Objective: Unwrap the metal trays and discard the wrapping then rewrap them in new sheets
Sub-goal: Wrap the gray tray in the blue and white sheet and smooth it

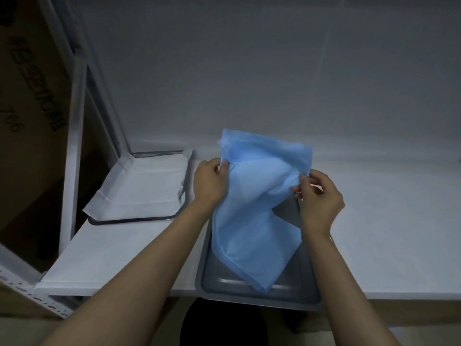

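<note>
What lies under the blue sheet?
A metal tray lies under the blue sheet; its near floor and rim show. Its middle is covered, so anything there is hidden.

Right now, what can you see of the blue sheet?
The blue sheet is thin, soft-looking fabric or paper, creased and partly folded. It is held up in the grip of the left hand and right hand, each pinching an upper edge. Its lower corner hangs into the metal tray.
</note>
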